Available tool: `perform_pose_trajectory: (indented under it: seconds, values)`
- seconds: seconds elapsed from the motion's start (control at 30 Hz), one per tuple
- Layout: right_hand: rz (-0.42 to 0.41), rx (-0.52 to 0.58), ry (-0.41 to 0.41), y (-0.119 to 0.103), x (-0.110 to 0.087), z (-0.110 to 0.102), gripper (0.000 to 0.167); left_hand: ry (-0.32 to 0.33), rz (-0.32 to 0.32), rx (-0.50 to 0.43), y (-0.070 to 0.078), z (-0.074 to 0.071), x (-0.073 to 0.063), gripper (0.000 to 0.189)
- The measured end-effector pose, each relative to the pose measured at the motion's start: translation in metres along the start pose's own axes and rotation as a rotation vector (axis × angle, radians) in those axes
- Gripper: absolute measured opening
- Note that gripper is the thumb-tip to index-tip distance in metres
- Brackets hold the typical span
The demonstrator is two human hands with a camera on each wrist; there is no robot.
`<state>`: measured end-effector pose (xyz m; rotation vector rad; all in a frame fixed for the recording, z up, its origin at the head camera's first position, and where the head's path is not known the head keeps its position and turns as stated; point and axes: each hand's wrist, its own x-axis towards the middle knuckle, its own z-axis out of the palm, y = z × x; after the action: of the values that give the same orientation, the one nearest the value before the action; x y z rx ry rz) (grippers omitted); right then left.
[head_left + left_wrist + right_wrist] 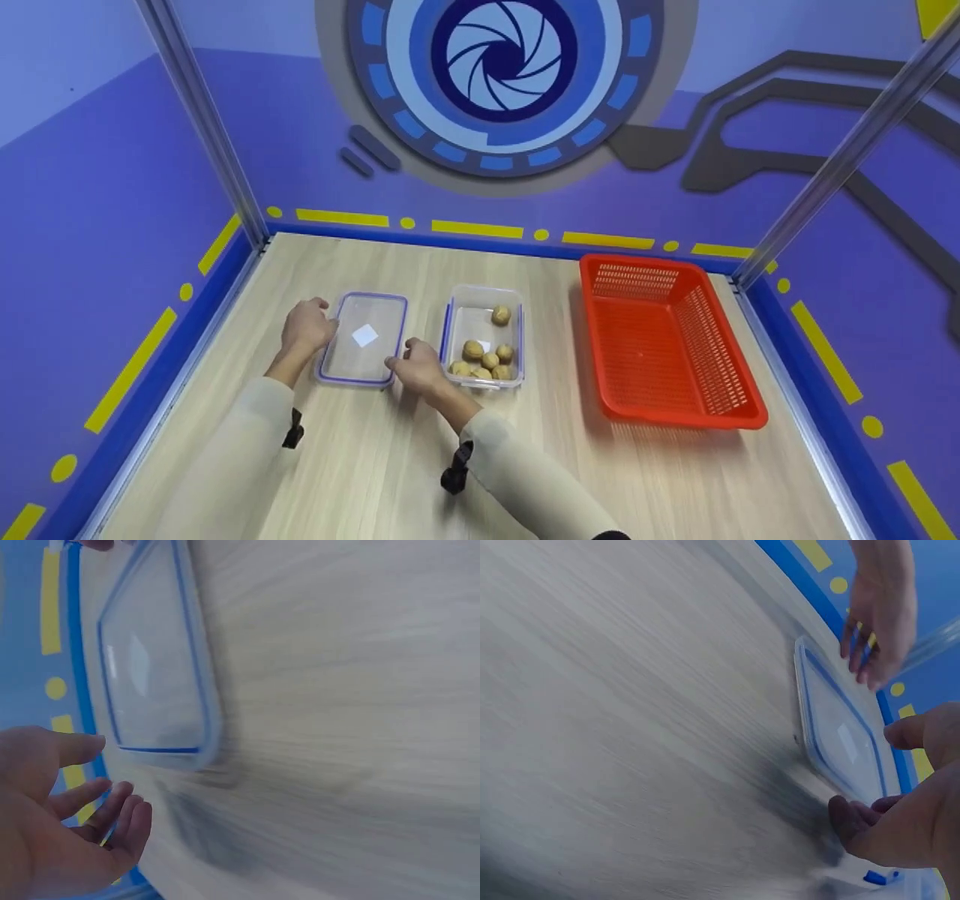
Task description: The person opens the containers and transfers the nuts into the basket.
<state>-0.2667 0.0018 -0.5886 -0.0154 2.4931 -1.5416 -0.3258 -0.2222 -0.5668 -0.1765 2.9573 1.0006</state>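
A clear plastic lid (361,337) with a purple seal and a white diamond-shaped patch lies flat on the table. My left hand (306,330) hovers by its left edge; in the left wrist view a gap shows between the loosely bent fingers (82,750) and the lid (154,652). At the opposite edge is my right hand (418,367), thumb and fingers apart, with nothing gripped. Whether its fingertips touch the lid (840,727) I cannot tell. Just right of that hand stands a clear container (466,296) holding several walnuts (473,349), mostly gathered at its near end.
A red plastic basket (637,360) with perforated sides stands on the right of the wooden table (360,480). Blue and purple panels (255,127) with yellow marks enclose the back and sides. Metal posts (202,112) rise at the back corners.
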Motion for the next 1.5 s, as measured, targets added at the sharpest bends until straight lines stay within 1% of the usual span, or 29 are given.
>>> perform_pose_trajectory:
  seconds: [0.1,0.17,0.3,0.43,0.53,0.6,0.67,0.77,0.83,0.97,1.1,1.23,1.37,1.5]
  values:
    - [-0.049,-0.021,-0.022,-0.004,-0.004,-0.009,0.059,0.007,0.089,0.002,0.02,-0.001,-0.001,0.046]
    - [-0.079,-0.021,-0.032,-0.006,-0.007,-0.017,0.057,-0.006,0.135,-0.015,0.034,-0.001,-0.003,0.046]
    - [-0.152,-0.011,-0.04,-0.008,-0.01,-0.038,0.054,-0.012,0.199,-0.055,0.06,-0.002,-0.009,0.046]
    - [-0.23,-0.021,-0.048,-0.008,-0.014,-0.063,0.049,-0.013,0.236,-0.076,0.083,0.0,-0.018,0.047]
    - [-0.292,-0.033,-0.053,-0.003,-0.017,-0.083,0.044,-0.03,0.27,-0.076,0.097,0.007,-0.024,0.046]
    - [-0.333,-0.066,-0.042,0.002,-0.017,-0.096,0.042,-0.047,0.293,-0.079,0.106,0.014,-0.028,0.047]
    - [-0.378,-0.111,-0.016,0.01,-0.017,-0.108,0.041,-0.058,0.316,-0.088,0.113,0.021,-0.031,0.047]
    - [-0.42,-0.177,0.033,0.023,-0.017,-0.126,0.041,-0.067,0.341,-0.116,0.123,0.033,-0.034,0.049]
    - [-0.439,-0.193,0.072,0.031,-0.016,-0.136,0.04,-0.063,0.352,-0.141,0.128,0.041,-0.035,0.05]
    - [-0.441,-0.142,0.129,0.046,-0.014,-0.153,0.037,-0.049,0.345,-0.199,0.13,0.061,-0.035,0.052]
    - [-0.406,-0.081,0.168,0.059,-0.013,-0.166,0.035,-0.031,0.321,-0.239,0.126,0.079,-0.035,0.052]
    - [-0.375,-0.033,0.206,0.071,-0.013,-0.174,0.041,-0.014,0.296,-0.282,0.123,0.097,-0.034,0.052]
    - [-0.353,-0.004,0.244,0.084,-0.01,-0.18,0.044,-0.012,0.271,-0.308,0.122,0.11,-0.032,0.05]
    - [-0.306,0.019,0.272,0.095,-0.008,-0.182,0.046,-0.021,0.247,-0.317,0.122,0.118,-0.033,0.051]
